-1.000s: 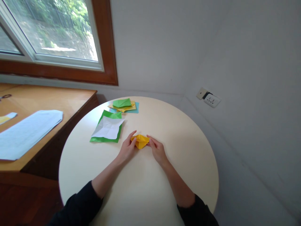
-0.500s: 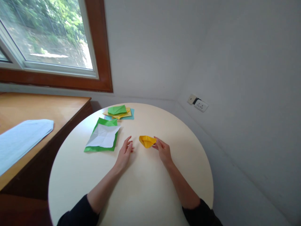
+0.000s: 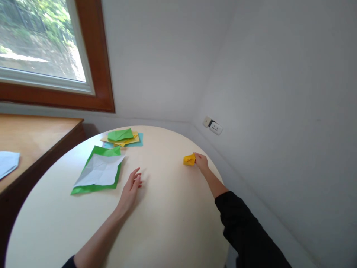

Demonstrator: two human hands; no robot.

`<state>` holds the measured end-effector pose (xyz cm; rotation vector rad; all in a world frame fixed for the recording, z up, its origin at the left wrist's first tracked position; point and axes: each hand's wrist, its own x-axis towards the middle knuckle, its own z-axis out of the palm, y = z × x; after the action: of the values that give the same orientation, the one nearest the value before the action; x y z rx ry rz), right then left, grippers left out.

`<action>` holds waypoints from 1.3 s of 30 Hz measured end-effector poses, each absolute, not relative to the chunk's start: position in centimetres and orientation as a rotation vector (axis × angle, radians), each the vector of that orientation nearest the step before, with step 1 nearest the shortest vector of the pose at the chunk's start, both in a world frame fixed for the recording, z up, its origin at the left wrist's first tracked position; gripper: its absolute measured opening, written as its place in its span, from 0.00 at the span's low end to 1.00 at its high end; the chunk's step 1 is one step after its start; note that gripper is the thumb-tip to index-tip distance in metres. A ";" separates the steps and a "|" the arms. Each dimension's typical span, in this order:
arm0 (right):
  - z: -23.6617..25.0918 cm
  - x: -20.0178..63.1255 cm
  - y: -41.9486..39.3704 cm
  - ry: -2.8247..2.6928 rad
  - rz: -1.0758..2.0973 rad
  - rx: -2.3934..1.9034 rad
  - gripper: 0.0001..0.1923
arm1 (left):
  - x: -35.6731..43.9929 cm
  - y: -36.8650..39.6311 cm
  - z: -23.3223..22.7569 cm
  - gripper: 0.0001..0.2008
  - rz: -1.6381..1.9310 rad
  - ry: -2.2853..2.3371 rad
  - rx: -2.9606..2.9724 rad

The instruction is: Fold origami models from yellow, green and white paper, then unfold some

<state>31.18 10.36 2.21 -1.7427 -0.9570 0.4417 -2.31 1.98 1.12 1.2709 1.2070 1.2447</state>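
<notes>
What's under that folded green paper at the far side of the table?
The folded green paper lies on yellow sheets, with a light blue sheet at the bottom. Only their edges show; anything else under the stack is covered.

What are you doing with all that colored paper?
A person sits at a round table. The right hand holds a small folded yellow paper shape near the table's far right edge. The left hand rests open on the table, beside a creased green sheet. A stack of colored papers lies behind.
</notes>
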 end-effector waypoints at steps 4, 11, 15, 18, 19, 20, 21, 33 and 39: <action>1.8 32.1 11.1 -0.932 0.381 -1.822 0.16 | -2.4 2.0 1.0 0.29 1.233 1.206 1.282; 1.4 32.2 12.4 -0.971 0.306 -1.930 0.18 | -2.4 2.2 0.8 0.27 1.258 1.215 1.276; 1.5 32.4 12.5 -1.036 0.304 -1.951 0.19 | -2.4 2.1 0.9 0.27 1.253 1.220 1.273; 1.6 33.0 12.3 -1.067 0.305 -1.970 0.20 | -2.4 2.1 1.0 0.27 1.258 1.224 1.287; 1.7 33.2 12.2 -1.069 0.304 -1.981 0.20 | -2.4 2.1 1.1 0.27 1.263 1.223 1.293; 1.8 33.4 12.0 -1.069 0.302 -1.992 0.20 | -2.4 2.1 1.1 0.26 1.268 1.221 1.300; 1.9 33.6 11.9 -1.068 0.298 -2.003 0.19 | -2.4 2.1 1.0 0.26 1.271 1.217 1.306; 5.4 32.5 8.4 -1.389 0.148 -1.909 0.17 | -1.9 2.1 0.6 0.16 1.252 1.193 1.479; 2.3 26.3 3.7 -2.030 0.013 -1.444 0.19 | -1.5 1.9 0.5 0.09 1.222 1.297 1.606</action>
<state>26.34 3.73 2.28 -1.4443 -2.0302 0.0133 -1.55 1.87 0.54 1.6063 1.2975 1.2224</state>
